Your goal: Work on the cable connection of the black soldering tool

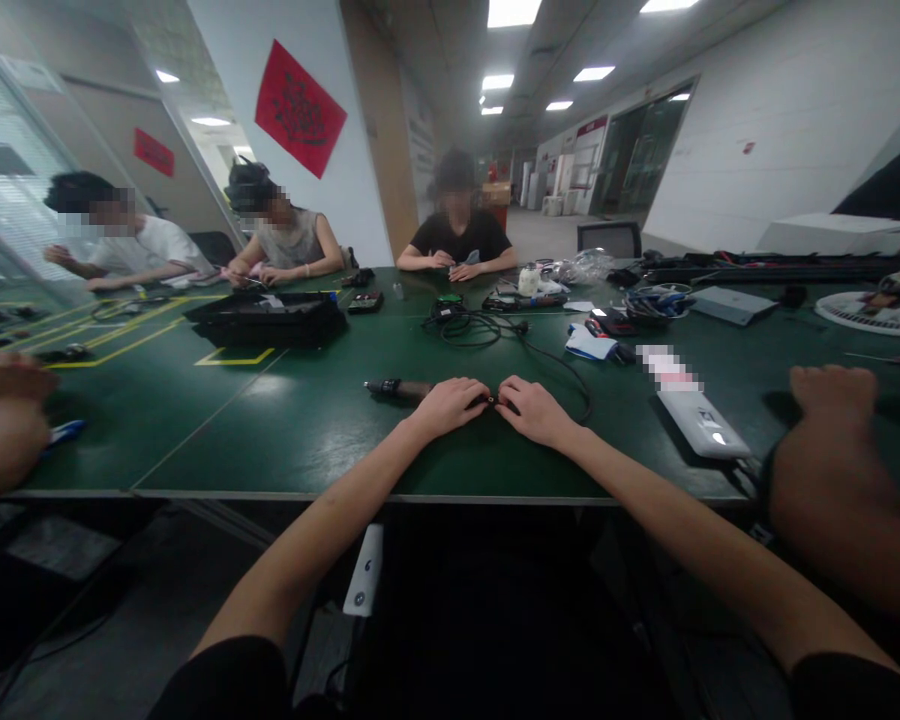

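Observation:
My left hand [451,404] and my right hand [537,410] meet above the green table [307,440], fingertips almost touching. Each hand is closed, its fingers bent in a pinch. Between them shows a small dark piece with a brass-coloured spot [491,400]; it is too small to name, and the fingers cover most of it. A dark cylindrical tool with a metal tip [390,388] lies on the table just left of my left hand, its right end partly behind that hand. Behind both hands a black cable [551,355] lies in loops and curves.
A white power bank-like device [701,420] and a neighbour's arm [840,480] are at right; another person's hand [11,400] is at left. A black tray [270,318] stands far left. Several people sit across. Tools, bags and a round white frame [877,312] crowd the back right.

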### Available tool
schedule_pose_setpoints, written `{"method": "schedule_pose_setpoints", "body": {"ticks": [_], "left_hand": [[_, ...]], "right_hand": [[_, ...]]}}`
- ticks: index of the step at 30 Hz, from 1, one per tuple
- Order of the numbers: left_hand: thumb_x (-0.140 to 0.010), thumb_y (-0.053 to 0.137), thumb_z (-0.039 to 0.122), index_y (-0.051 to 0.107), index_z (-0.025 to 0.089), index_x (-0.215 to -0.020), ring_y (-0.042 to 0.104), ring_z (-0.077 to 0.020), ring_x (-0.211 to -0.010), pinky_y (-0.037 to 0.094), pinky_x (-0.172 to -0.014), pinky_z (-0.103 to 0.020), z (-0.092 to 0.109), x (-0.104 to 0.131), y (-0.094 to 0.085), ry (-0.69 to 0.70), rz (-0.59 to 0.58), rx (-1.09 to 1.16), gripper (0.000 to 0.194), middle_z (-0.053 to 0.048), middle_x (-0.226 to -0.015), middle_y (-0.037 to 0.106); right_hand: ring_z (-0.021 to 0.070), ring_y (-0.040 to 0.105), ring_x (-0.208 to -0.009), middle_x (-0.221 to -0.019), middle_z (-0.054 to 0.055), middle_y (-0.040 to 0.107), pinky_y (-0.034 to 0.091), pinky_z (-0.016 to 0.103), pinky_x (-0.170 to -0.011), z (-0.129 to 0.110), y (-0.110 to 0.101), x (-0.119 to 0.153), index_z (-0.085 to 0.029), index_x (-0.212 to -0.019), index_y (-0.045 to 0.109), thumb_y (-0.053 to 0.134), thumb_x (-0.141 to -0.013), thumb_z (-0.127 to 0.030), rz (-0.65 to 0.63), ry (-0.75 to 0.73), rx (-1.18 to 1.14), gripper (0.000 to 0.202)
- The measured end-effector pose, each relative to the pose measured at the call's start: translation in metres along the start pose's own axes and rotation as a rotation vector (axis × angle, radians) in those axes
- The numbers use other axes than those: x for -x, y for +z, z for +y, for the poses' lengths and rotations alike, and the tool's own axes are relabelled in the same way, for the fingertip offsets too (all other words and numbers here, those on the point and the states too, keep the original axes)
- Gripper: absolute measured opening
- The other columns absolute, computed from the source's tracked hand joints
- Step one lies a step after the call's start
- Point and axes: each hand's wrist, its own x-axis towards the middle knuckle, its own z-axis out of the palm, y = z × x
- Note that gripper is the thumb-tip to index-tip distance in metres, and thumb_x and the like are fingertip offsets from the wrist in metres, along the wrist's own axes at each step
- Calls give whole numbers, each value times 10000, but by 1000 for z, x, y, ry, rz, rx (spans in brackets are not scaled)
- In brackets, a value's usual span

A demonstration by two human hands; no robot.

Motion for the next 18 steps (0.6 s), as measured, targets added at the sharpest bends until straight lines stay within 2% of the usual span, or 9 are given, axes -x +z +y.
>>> {"method": "schedule_pose_setpoints", "body": {"ticks": [10,18], "left_hand": [[-1002,602,308,624,232,-1147,680,-224,-1043,519,-958,-376,-2,-1,1,-8,-6,27,166,-47,-1104,715],[-1028,570,306,626,243,-1141,675,-215,-1063,513,-955,-365,-2,-1,0,3,-11,44,141,-43,-1121,711]], "right_hand": [[222,631,-919,-1116,91,648,465,351,-807,-5,-3,-2,-203,-960,621,633,-994,-228,-22,29,4,44],[240,644,-988,-1195,105,648,469,370,-839,-4,-4,0,-212,-1008,657,612,-1018,-265,-26,5,-5,70]]}}
